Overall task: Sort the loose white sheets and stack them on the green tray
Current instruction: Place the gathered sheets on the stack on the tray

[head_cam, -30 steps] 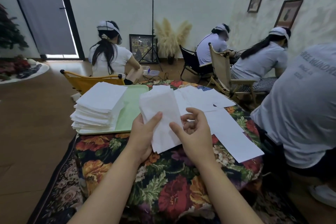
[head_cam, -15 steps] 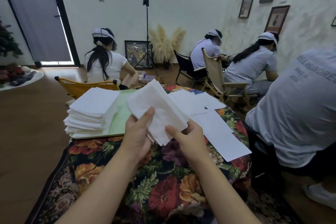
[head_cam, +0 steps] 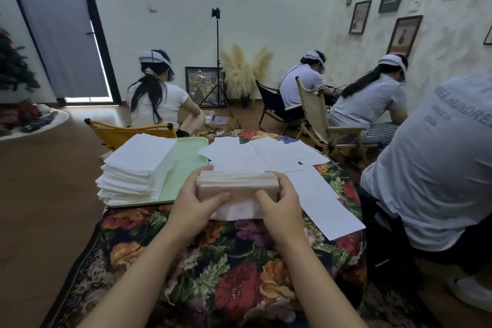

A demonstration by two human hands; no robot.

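I hold a small bundle of white sheets (head_cam: 237, 185) on edge above the floral tablecloth, its lower end resting on the cloth. My left hand (head_cam: 195, 201) grips its left end and my right hand (head_cam: 279, 201) grips its right end, thumbs on the near face. To the left, a tall stack of white sheets (head_cam: 135, 168) sits on the green tray (head_cam: 186, 165). More loose white sheets (head_cam: 266, 154) lie spread on the table beyond and to the right of my hands.
The table with the floral cloth (head_cam: 226, 261) is small. A person in a grey shirt (head_cam: 431, 168) sits close at its right edge. A yellow chair (head_cam: 127, 132) and another seated person stand just behind the tray. Wooden floor lies to the left.
The bundle was fanned flat and tilted in my hands; now it is squared up and stands on edge on the cloth, one hand at each end. The view has dropped closer to the table.
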